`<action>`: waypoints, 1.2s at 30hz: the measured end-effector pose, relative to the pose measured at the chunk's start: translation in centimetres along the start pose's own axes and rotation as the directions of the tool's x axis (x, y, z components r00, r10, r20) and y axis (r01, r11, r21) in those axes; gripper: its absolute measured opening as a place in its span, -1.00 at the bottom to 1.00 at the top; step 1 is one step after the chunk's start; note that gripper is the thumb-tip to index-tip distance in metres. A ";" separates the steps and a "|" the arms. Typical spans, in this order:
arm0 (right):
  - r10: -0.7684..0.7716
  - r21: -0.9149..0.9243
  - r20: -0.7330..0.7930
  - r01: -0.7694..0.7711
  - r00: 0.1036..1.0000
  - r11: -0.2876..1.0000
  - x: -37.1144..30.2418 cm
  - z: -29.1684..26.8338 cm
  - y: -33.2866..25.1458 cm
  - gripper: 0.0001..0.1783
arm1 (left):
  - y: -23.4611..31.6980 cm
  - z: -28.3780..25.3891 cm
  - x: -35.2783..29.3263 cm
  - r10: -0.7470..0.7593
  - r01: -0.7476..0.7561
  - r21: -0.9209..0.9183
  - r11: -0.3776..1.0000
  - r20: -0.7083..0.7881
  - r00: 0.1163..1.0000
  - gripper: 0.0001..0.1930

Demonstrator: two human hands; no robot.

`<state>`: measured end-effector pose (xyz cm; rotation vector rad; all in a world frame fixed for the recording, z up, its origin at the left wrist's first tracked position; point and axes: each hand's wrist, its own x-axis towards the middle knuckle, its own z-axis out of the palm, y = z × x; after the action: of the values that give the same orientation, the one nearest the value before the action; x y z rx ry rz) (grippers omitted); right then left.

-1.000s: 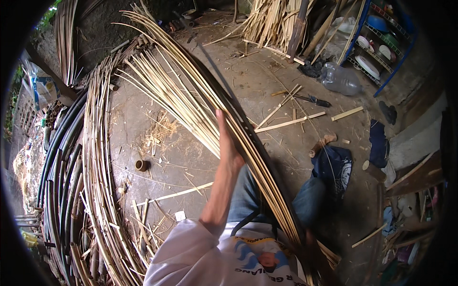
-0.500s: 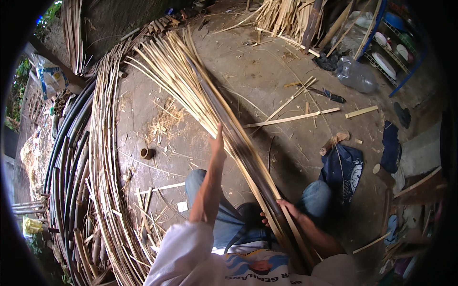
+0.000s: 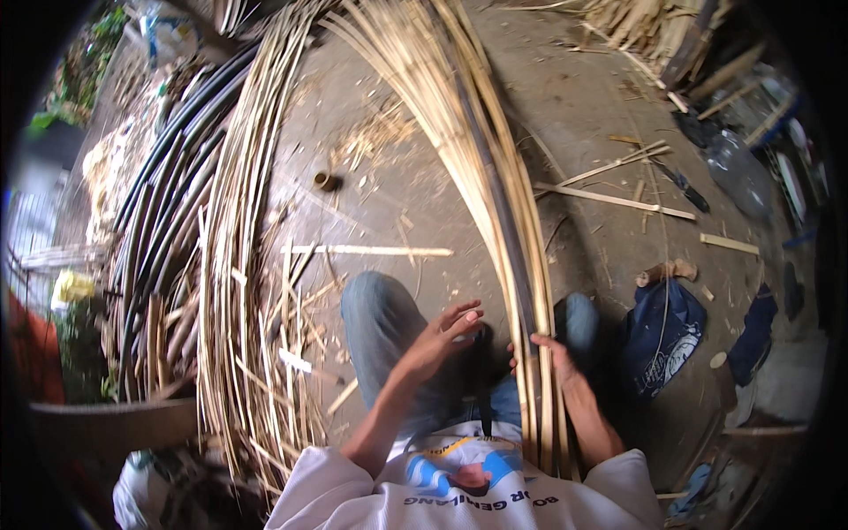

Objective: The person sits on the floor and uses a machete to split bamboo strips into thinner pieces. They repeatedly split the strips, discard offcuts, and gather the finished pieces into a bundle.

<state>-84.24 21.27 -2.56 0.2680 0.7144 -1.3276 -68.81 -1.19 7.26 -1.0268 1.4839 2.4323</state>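
Note:
A long bundle of split bamboo strips (image 3: 481, 190), mostly pale with a dark strip among them, runs from beside my body to the far edge, fanning out there. My right hand (image 3: 552, 358) is wrapped round its near end, thumb on top and fingertips showing on the left side. My left hand (image 3: 448, 334) hovers over my lap, left of the bundle and apart from it. Its fingers are stretched out with nothing in them. The nearest end of the bundle lies against my shirt.
More long strips (image 3: 238, 221) lie on the left beside dark bamboo poles (image 3: 168, 221). A short bamboo cup (image 3: 326, 181) stands on the floor. To the right are loose strips (image 3: 618, 201), a knife (image 3: 691, 193), a dark blue cloth (image 3: 667, 331) and a clear plastic bottle (image 3: 738, 172).
My left hand has let go of the bundle and drawn back toward my lap. The bundle has swung more upright in view, still in my right hand. The view has shifted.

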 end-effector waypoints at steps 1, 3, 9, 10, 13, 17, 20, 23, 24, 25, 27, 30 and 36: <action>-0.005 0.021 -0.018 0.006 1.000 1.000 -0.8 0.3 -0.5 -0.42 | 1.4 0.0 -2.2 0.072 -0.073 0.017 0.997 0.042 0.997 -0.28; -0.060 -0.035 -0.047 0.059 0.997 0.998 -2.1 0.6 -1.2 -0.44 | 4.7 -0.8 -7.3 0.217 -0.225 0.069 0.972 0.105 0.971 -0.31; -0.111 -0.057 -0.001 0.110 0.994 0.992 -5.5 -0.1 -4.3 -0.31 | 8.0 -5.2 -20.5 0.724 -0.432 0.589 0.683 -0.471 0.504 -0.48; -0.127 -0.083 -0.018 0.125 0.992 0.989 -5.7 -0.6 -4.7 -0.29 | 7.9 -5.9 -21.4 0.707 -0.343 0.621 0.705 -0.568 0.422 -0.49; -0.146 -0.100 -0.082 0.138 0.986 0.985 -5.7 -1.3 -5.0 -0.29 | 5.7 -8.9 -23.3 0.611 -0.254 0.562 0.787 -0.767 0.195 -0.52; -0.136 -0.132 -0.095 0.123 0.986 0.984 -5.6 -0.2 -4.8 -0.27 | -1.2 -14.6 -24.6 0.412 -0.200 0.377 0.904 -0.894 0.177 -0.50; -0.152 -0.155 -0.106 0.135 0.983 0.979 -5.4 0.5 -4.5 -0.27 | -6.2 -18.9 -22.4 0.296 -0.235 0.242 0.941 -0.926 0.235 -0.52; -0.160 -0.192 -0.154 0.129 0.975 0.973 -5.4 1.1 -4.4 -0.26 | -11.1 -25.1 -17.6 0.122 -0.168 0.067 0.984 -0.933 0.338 -0.56; -0.163 -0.227 -0.160 0.124 0.974 0.966 -5.3 1.7 -4.5 -0.26 | -14.1 -28.1 -15.7 0.072 -0.133 0.024 0.991 -0.925 0.373 -0.56; -0.195 -0.221 -0.190 0.151 0.962 0.963 -5.6 2.4 -4.4 -0.26 | -15.8 -30.3 -12.8 0.067 -0.102 0.030 0.994 -0.920 0.386 -0.58; -0.230 -0.258 -0.235 0.168 0.944 0.951 -6.0 3.8 -4.3 -0.25 | -19.9 -34.2 -7.7 0.096 -0.050 0.082 0.995 -0.871 0.482 -0.54; -0.322 -0.406 -0.277 0.193 0.905 0.893 -6.0 6.0 -3.9 -0.20 | -24.4 -37.4 -0.2 0.207 0.128 0.282 0.951 -0.886 0.415 -0.40; -0.396 -0.495 -0.362 0.186 0.844 0.849 -4.7 11.6 -1.4 -0.21 | -26.8 -36.6 6.7 0.355 0.435 0.508 0.743 -0.851 0.388 -0.06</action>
<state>-82.12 18.12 9.50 0.0926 1.4876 -1.3638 -44.80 -19.10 -27.49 -2.2960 2.2504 0.7988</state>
